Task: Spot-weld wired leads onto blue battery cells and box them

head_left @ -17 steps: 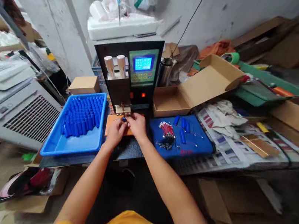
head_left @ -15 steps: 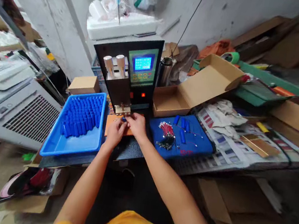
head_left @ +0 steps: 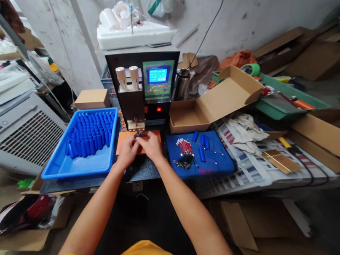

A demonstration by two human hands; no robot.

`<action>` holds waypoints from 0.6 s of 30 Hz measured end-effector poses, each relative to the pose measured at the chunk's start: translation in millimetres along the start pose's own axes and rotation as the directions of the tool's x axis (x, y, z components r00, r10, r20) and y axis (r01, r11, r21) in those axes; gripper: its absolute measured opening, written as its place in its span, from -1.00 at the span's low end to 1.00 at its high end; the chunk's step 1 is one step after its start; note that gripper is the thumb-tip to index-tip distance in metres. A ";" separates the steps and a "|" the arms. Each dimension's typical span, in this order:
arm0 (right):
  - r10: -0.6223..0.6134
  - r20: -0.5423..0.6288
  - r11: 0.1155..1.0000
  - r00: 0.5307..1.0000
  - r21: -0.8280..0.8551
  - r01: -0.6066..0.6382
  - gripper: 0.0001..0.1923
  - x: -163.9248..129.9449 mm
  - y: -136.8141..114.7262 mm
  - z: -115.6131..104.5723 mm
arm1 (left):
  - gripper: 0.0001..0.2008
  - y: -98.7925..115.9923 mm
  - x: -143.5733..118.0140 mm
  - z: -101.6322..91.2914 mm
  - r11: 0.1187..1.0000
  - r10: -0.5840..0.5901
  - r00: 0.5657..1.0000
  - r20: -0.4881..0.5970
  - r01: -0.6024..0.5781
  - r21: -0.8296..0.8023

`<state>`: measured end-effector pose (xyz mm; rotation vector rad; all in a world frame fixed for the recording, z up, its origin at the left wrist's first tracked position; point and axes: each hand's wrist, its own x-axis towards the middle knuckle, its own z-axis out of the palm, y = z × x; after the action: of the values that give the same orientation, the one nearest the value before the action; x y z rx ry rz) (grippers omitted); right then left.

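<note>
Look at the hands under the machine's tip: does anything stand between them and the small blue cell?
Nothing visible does. The left hand and right hand already pinch the small blue cell between their fingertips, on the orange pad below the machine.

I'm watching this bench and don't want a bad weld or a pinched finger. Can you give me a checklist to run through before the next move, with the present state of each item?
1. Machine powered: screen lit, red lamp on: ok.
2. Small blue cell pinched between left hand and right hand: ok.
3. Cell placed under the welding tips: cannot tell, too small.
4. Fingers away from the tips: cannot tell; they are close.
5. Blue tray stocked with cells: ok.
6. Red wire leads at hand on the blue mat: ok.
</note>
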<state>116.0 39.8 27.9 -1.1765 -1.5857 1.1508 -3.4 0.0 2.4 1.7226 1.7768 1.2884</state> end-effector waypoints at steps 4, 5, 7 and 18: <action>-0.014 0.002 0.985 1.000 -0.169 0.015 -0.78 -11.6 -9.0 1.4 | -0.81 -8.2 -3.9 -3.8 0.999 0.011 1.000 0.008 -0.011 -0.042; -0.029 -0.009 0.980 1.000 -0.196 0.026 -0.78 -13.4 -9.9 2.0 | -0.80 -10.2 -4.5 -4.3 0.999 0.007 1.000 0.008 -0.006 -0.040; -0.043 -0.027 0.974 0.999 -0.226 0.036 -0.77 -15.5 -9.4 4.0 | -0.77 -13.0 -4.4 -5.0 0.999 -0.010 1.000 0.012 0.011 -0.032; -0.039 -0.112 0.994 0.993 -0.110 0.027 -0.90 -31.5 5.4 -41.4 | -0.64 -14.3 -6.4 -8.0 0.998 -0.056 0.996 0.070 0.058 -0.025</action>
<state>163.5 17.8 29.5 -1.2592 -1.5909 0.9693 -16.9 -6.6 -6.8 1.6687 1.7485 1.2091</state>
